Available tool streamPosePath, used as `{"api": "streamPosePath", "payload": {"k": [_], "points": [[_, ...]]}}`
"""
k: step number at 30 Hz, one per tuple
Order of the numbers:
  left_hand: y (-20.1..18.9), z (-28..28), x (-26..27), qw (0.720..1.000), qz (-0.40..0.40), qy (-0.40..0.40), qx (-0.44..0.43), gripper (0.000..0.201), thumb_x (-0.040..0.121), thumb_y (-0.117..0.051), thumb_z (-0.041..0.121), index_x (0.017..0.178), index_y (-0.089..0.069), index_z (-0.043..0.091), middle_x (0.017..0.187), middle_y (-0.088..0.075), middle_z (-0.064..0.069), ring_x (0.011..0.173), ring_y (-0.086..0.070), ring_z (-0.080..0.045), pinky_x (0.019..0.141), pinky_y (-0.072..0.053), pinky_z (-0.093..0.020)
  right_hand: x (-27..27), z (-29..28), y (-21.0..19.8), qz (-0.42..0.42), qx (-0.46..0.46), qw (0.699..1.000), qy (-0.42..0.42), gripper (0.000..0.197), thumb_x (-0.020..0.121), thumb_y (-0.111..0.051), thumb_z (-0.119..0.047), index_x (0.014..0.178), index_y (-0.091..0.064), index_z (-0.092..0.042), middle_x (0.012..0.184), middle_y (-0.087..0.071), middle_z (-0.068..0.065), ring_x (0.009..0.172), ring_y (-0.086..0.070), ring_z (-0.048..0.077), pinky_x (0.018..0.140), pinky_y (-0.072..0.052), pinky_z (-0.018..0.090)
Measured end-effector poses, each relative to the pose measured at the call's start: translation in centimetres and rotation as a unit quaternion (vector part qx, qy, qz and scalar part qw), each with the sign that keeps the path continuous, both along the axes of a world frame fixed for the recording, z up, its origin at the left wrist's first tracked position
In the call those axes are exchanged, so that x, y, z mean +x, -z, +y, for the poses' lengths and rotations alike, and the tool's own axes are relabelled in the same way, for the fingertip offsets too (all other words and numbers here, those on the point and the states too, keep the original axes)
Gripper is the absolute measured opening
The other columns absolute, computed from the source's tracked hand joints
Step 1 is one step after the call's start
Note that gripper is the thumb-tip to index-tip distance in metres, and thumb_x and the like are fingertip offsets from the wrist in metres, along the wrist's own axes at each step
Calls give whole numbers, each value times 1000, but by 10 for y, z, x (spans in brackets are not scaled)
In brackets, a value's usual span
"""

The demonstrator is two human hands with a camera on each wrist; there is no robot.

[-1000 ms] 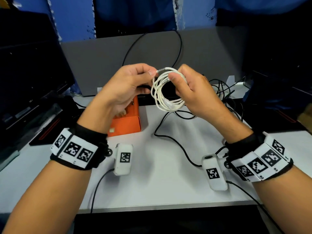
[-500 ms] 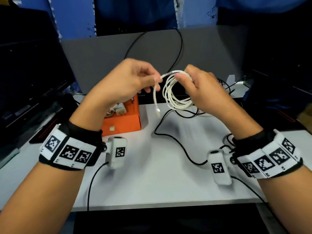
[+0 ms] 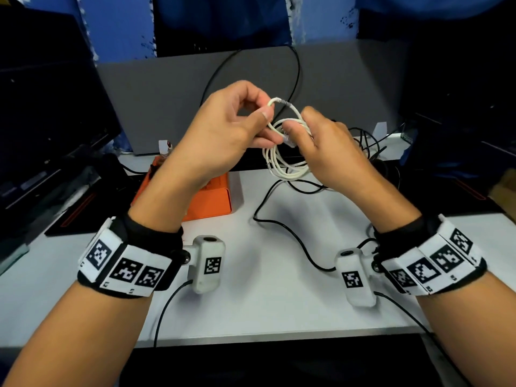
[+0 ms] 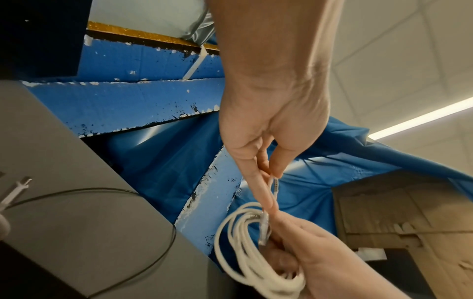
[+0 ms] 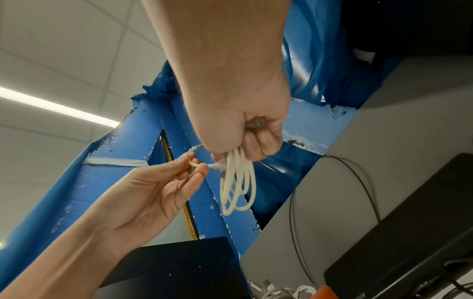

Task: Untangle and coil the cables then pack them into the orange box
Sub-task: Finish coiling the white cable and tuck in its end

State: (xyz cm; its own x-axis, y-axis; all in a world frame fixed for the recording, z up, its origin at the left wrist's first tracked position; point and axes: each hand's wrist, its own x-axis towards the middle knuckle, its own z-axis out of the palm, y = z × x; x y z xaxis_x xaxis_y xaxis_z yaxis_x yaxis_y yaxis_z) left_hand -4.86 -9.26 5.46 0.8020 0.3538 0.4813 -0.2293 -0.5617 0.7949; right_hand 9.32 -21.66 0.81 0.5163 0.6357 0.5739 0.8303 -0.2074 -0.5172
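Right hand [image 3: 326, 146]: curls round the top of the white cable coil [image 3: 287, 163], fingers and thumb bunching the loops together so the turns cannot spring apart while the end is worked.
Left hand [image 3: 231, 129]: pinches the free tail of the same cable between thumb and fingertips, just short of the plug — a fine grip, likely chosen so the stiff end can be steered through or around the bundle.
Coil: hangs in the air between the two hands, above the counter [image 3: 279, 289] and a little right of the orange box [image 3: 215, 196]; the loops droop below the right fist, roughly even in size.
Step in hand: the coiling looks nearly done; my reading is that the tail is being wrapped or tucked to lock the loops before packing.
Orange box: stands open on the counter under the left forearm, near enough for a short carry; in the right wrist view pale cables [image 5: 286, 291] already lie beside its edge.
Black cables [image 3: 363, 146]: still a loose heap behind the right hand — work left to do.
Risk: a loosened right grip would let the loops spill.
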Motion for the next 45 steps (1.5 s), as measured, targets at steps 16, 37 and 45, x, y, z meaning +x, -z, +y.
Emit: {"api": "streamPosePath", "payload": {"k": [16,37,45], "points": [[30,20,43,993,64,100,22,37,93,-53,-10,128,-57,0,105,-69,-15,96,-67,-23,92,-54,-44,-1,10,5,236,165,945,-156,35,109,-47,-40,82,-46,-17,64,-44,6,48,-39,16,43,-32,23],[39,20,20,978,20,11,206,81,87,-78,45,153,-41,17,129,-64,11,114,-63,-2,104,-48,-25,4,-2,-7,351,157,913,-139,38,108,-48,-47,95,-53,-11,59,-41,-5,44,-32,10,42,-23,24],[47,17,29,976,-47,-82,196,70,97,-66,42,156,-40,15,105,-76,-2,93,-70,-14,91,-54,-34,-12,18,5,403,250,876,-92,35,112,-39,-41,92,-49,-14,65,-41,-3,43,-30,9,41,-26,23]]}}
